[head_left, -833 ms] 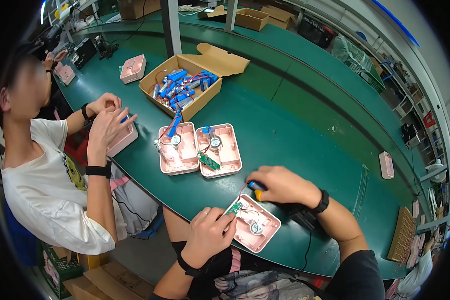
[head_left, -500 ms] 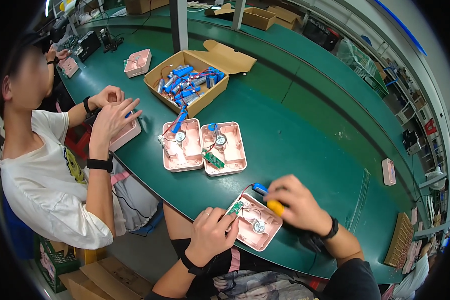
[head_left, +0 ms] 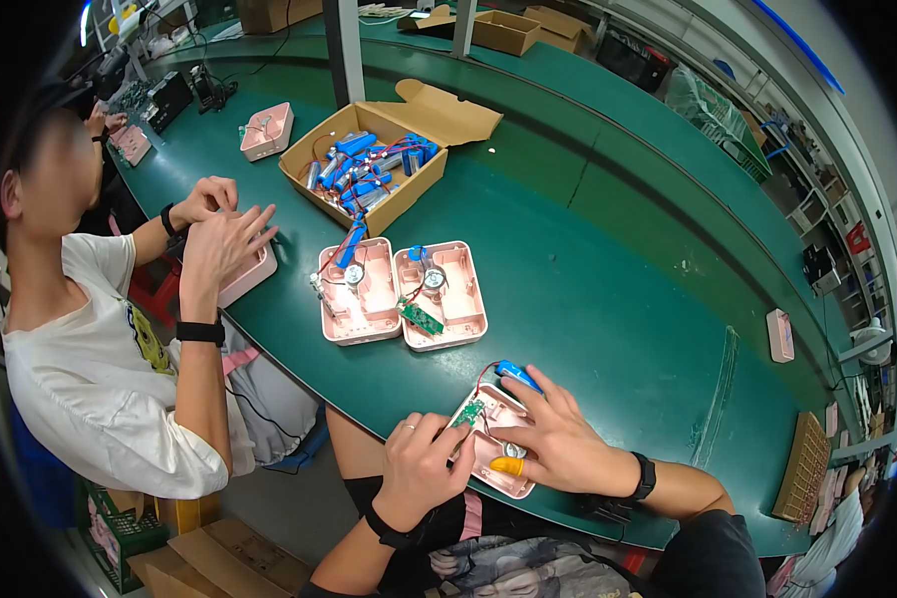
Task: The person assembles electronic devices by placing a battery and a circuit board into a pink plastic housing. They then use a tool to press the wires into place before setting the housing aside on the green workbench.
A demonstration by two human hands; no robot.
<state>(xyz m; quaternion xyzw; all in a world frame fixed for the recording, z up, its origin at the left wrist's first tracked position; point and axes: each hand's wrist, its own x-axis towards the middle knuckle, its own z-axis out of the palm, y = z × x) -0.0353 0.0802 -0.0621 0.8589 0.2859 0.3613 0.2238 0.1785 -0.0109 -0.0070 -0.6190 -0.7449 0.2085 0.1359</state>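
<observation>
Pink housing (head_left: 485,460) (head view): sat on the green table (head_left: 608,289) at the near edge, tilted in plan, open side up, between both hands.
Left hand (head_left: 424,468): rested at the left wall of the housing, with fingertips at the edge of the green circuit board (head_left: 471,412); kept thumb and forefinger narrowly apart; could not tell whether pinched on the wall or only laid against it.
Right hand (head_left: 568,434): stretched over the right half of the housing with fingers spread wide; wore a yellow cover (head_left: 506,465) (thumb only).
Silver disc (head_left: 513,450): sat inside the housing, partly hidden under the right hand.
Blue cell (head_left: 513,373): lay just beyond the far rim, near the right fingertips; was joined by a red wire (head_left: 481,380) toward the board.
Paired housings (head_left: 458,317): stood side by side, farther left on the table.
Carton (head_left: 409,201): stood beyond the pair, flap raised, filled with blue wired cells (head_left: 369,164).
Co-worker's hands (head_left: 219,239): worked over another pink housing (head_left: 252,280) at far left.
</observation>
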